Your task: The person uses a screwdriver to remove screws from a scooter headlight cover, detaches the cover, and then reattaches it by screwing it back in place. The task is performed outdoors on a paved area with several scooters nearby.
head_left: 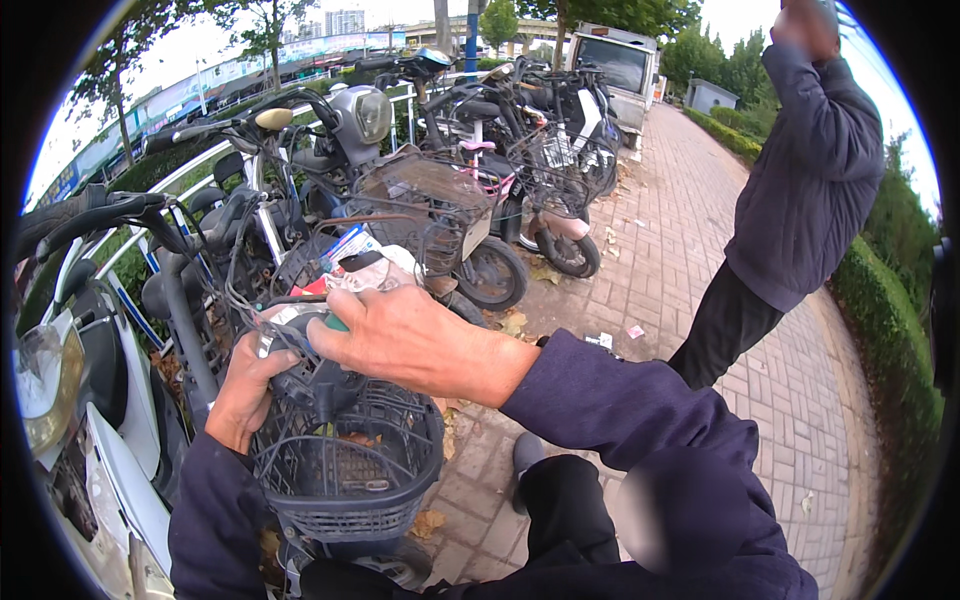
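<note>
My right hand (pixel 400 340), fingers curled, grips a green-handled tool (pixel 334 322) over the front of a bike; its tip is hidden by the fingers and parts. Just left of it, my left hand (pixel 248 385) is closed on a shiny metal part (pixel 265 343) among black fittings and cables at the handlebar. Below both hands hangs a black plastic basket (pixel 345 465), with some dry leaves in it. A bag of white and red items (pixel 375 268) lies behind my right hand.
Parked bikes and scooters (pixel 500 160) line the white railing on the left, a white scooter (pixel 120 480) closest. A person in a dark jacket (pixel 800 190) stands on the brick path (pixel 660 180) at right, beside a hedge (pixel 890 330). A small white truck (pixel 610 75) is farther back.
</note>
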The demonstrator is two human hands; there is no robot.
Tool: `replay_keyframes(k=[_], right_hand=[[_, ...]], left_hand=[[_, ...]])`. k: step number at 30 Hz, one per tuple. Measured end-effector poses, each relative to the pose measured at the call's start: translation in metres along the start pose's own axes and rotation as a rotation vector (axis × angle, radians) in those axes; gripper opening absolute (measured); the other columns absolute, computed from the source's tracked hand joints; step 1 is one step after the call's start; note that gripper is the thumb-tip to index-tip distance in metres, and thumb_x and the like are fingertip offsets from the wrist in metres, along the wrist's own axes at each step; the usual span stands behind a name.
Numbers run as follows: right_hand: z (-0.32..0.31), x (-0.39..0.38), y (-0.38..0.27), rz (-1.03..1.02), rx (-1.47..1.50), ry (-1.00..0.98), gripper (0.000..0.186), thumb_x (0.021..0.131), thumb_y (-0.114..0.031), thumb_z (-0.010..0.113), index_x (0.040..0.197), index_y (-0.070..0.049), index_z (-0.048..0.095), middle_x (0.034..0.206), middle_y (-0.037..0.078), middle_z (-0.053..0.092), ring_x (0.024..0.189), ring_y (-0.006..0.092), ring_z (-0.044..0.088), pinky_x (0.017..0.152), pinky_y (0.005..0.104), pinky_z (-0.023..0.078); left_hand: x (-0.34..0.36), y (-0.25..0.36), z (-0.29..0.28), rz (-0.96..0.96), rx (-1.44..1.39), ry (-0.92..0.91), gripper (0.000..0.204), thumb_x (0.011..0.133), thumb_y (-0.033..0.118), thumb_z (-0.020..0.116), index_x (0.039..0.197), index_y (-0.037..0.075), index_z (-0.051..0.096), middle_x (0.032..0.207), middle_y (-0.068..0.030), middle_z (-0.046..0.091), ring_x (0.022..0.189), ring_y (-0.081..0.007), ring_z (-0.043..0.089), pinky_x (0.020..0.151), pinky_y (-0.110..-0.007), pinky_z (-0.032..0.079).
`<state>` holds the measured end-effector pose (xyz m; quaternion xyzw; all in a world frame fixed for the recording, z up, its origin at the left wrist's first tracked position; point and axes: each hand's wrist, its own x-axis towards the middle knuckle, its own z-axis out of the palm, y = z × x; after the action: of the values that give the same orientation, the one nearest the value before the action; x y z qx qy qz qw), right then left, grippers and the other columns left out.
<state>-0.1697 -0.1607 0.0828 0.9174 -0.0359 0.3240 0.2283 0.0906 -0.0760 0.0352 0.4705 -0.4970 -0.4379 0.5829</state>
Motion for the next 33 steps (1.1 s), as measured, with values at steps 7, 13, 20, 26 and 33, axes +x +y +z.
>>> replay_keyframes(k=[7,13,20,26,33], right_hand=[[0.015,0.007,-0.030,0.577,0.053,-0.093,0.066,0.099,-0.055,0.068,0.124,0.005,0.054,0.094,0.016,0.061,0.059,0.0280,0.068,0.050,0.0359,0.050],[0.000,0.000,-0.003,0.053,-0.057,0.090,0.045,0.090,-0.035,0.076,0.112,-0.001,0.057,0.096,0.013,0.058,0.071,0.0278,0.070,0.060,0.0385,0.056],[0.002,0.010,-0.011,0.208,-0.050,-0.091,0.044,0.090,-0.042,0.077,0.101,-0.005,0.056,0.084,0.009,0.056,0.068,0.0257,0.066,0.050,0.0380,0.050],[0.012,0.009,-0.027,0.444,0.036,-0.068,0.053,0.093,-0.043,0.076,0.114,0.001,0.055,0.090,0.015,0.059,0.068,0.0281,0.067,0.052,0.0375,0.049],[-0.004,0.006,0.006,0.038,0.192,-0.090,0.053,0.089,-0.029,0.081,0.120,0.002,0.051,0.107,0.018,0.056,0.078,0.0351,0.070,0.065,0.0436,0.053]], left_hand=[[-0.001,-0.003,-0.001,-0.016,0.013,0.058,0.065,0.086,0.000,0.072,0.148,0.000,0.051,0.125,-0.0079,0.069,0.111,-0.0162,0.068,0.101,-0.034,0.054],[-0.001,0.002,0.001,-0.011,0.002,0.014,0.064,0.086,0.001,0.072,0.147,0.000,0.053,0.125,-0.0072,0.070,0.110,-0.0155,0.069,0.101,-0.032,0.054],[-0.002,-0.001,-0.001,-0.029,-0.041,0.015,0.066,0.085,0.002,0.073,0.148,0.001,0.053,0.126,-0.0064,0.070,0.110,-0.0156,0.069,0.100,-0.032,0.055],[0.000,-0.001,-0.002,-0.023,0.024,0.051,0.061,0.086,0.002,0.071,0.145,0.001,0.056,0.125,-0.0068,0.070,0.109,-0.0159,0.069,0.099,-0.033,0.055],[-0.002,0.003,0.000,-0.027,0.001,0.008,0.063,0.086,-0.002,0.069,0.147,0.001,0.055,0.126,-0.0045,0.069,0.110,-0.0137,0.067,0.100,-0.031,0.054]])
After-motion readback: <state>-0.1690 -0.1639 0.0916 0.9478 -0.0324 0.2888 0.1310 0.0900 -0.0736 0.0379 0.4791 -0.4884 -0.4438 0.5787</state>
